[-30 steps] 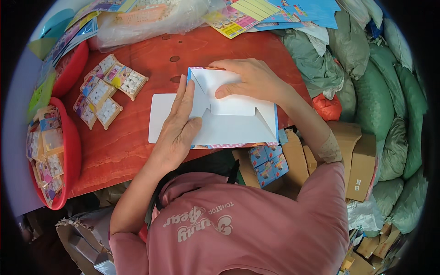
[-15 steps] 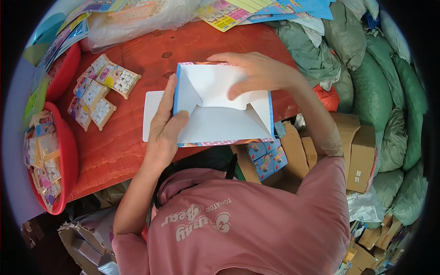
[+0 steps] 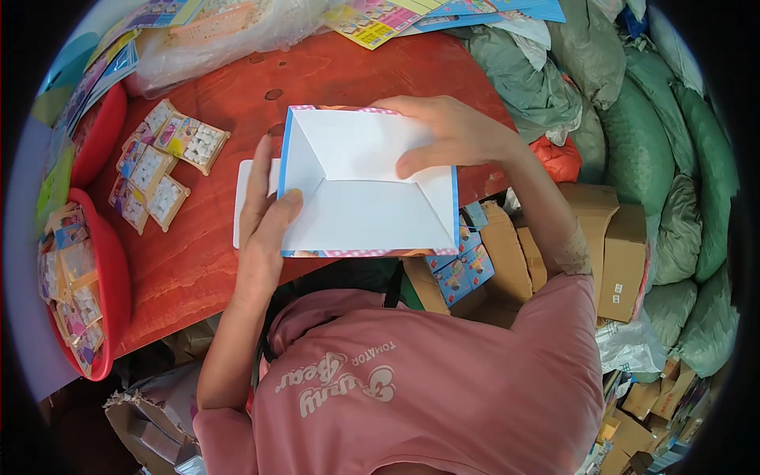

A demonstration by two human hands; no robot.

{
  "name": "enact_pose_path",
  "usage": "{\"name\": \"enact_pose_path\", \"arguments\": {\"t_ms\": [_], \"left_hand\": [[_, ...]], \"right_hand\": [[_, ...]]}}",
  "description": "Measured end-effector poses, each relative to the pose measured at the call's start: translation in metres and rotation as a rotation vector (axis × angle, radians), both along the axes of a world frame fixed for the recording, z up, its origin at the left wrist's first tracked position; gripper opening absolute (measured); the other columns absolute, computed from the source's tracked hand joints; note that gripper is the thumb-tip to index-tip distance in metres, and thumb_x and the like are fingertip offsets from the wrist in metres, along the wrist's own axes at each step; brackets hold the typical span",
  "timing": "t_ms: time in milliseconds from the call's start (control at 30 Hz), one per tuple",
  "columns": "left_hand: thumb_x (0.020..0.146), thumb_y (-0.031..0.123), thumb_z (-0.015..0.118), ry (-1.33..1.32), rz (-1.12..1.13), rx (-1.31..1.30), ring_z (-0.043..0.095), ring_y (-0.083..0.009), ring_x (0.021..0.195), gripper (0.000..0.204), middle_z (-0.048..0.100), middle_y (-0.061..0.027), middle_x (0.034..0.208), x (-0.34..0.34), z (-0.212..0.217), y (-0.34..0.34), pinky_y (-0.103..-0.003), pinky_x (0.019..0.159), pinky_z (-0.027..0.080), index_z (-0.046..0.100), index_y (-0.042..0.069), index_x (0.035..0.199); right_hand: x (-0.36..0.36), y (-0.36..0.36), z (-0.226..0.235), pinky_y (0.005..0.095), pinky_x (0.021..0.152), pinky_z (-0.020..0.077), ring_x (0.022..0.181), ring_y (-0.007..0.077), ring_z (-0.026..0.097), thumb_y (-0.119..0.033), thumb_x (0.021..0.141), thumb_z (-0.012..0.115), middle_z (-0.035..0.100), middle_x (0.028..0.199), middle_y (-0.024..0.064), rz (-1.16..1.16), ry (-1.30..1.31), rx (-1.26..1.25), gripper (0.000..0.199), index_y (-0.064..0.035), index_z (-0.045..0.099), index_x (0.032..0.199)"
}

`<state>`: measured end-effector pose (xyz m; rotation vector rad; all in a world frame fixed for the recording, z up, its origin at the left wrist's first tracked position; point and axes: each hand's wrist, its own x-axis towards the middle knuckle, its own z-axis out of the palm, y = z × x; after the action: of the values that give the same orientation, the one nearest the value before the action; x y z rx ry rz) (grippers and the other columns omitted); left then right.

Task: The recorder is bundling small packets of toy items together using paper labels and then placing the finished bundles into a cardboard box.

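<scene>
A cardboard box (image 3: 360,218), open at the top, is held over the near part of the red table. Its inside is plain white, with blue side edges and pink-checked trim. My left hand (image 3: 265,218) grips the left wall, thumb on the inner side and fingers outside. At the far right, my right hand (image 3: 459,131) holds the wall, with its thumb inside and the other fingers over the far edge. A white flap (image 3: 244,198) sticks out left of the box, partly behind my left hand. The outer faces are mostly hidden.
Several small packs of white pieces (image 3: 162,170) lie on the red table (image 3: 198,277). A red basin (image 3: 115,277) of similar packs stands left. Beyond are a clear plastic bag (image 3: 237,39) and printed cards (image 3: 380,20). An open carton (image 3: 507,245) holds blue printed boxes; green sacks (image 3: 645,150) are piled right.
The panels inside the box now lie flatter, and the dark gaps at their corners have closed. The box and both hands have shifted slightly left in view; their grip looks much the same.
</scene>
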<state>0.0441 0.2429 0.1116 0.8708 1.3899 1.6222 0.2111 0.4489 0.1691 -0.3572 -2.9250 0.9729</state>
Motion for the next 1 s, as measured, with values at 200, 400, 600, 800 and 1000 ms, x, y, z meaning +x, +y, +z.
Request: {"name": "enact_pose_path", "arguments": {"t_ms": [200,400,600,800,1000], "left_hand": [[0.087,0.032,0.056,-0.094,-0.078,-0.163,0.054,-0.0144,0.1,0.063,0.056,-0.0137,0.11,-0.008,-0.001,-0.004,-0.028,0.089,0.042,0.036,-0.006,0.133],[0.079,0.02,0.064,0.181,-0.145,0.179,0.059,-0.0151,0.073,0.056,0.061,-0.0065,0.086,0.038,0.049,0.004,-0.028,0.083,0.044,0.046,-0.006,0.125],[0.065,0.003,0.062,1.296,-0.219,0.602,0.053,-0.0174,0.058,0.059,0.049,-0.0013,0.061,0.098,0.1,-0.011,-0.046,0.097,0.04,0.052,0.0,0.123],[0.071,0.006,0.052,2.015,-0.226,0.688,0.05,-0.0153,0.057,0.048,0.043,0.0006,0.058,0.083,0.055,0.027,-0.049,0.101,0.035,0.054,-0.006,0.118],[0.073,0.013,0.053,2.363,-0.237,0.457,0.057,-0.0234,0.091,0.046,0.058,-0.0075,0.084,0.038,-0.046,0.073,-0.047,0.107,0.026,0.058,-0.004,0.114]], "right_hand": [[0.019,0.013,0.0,0.03,0.088,0.0419,0.105,0.0206,0.055,-0.039,0.092,0.048,0.056,0.121,0.0121,-0.417,-0.041,-0.169,0.051,-0.0019,0.049,0.126],[0.042,-0.009,0.029,0.0288,0.089,0.0415,0.097,0.0157,0.057,-0.046,0.094,0.031,0.06,0.112,0.008,-0.433,-0.147,-0.373,0.059,0.0028,0.052,0.121],[0.101,-0.02,0.052,0.0323,0.096,0.0396,0.113,0.02,0.052,-0.064,0.088,0.034,0.054,0.123,0.0142,-0.417,0.49,-0.846,0.08,0.0039,0.043,0.129],[0.084,-0.032,0.05,0.0335,0.09,0.0438,0.109,0.0225,0.055,-0.043,0.072,0.07,0.057,0.118,0.0138,-0.434,0.587,-0.303,0.085,0.0083,0.036,0.13],[0.029,0.003,-0.102,0.0379,0.064,0.0485,0.072,0.0299,0.065,-0.023,0.079,0.063,0.063,0.077,0.0221,-0.78,0.413,0.205,0.044,0.0079,0.05,0.108]]}}
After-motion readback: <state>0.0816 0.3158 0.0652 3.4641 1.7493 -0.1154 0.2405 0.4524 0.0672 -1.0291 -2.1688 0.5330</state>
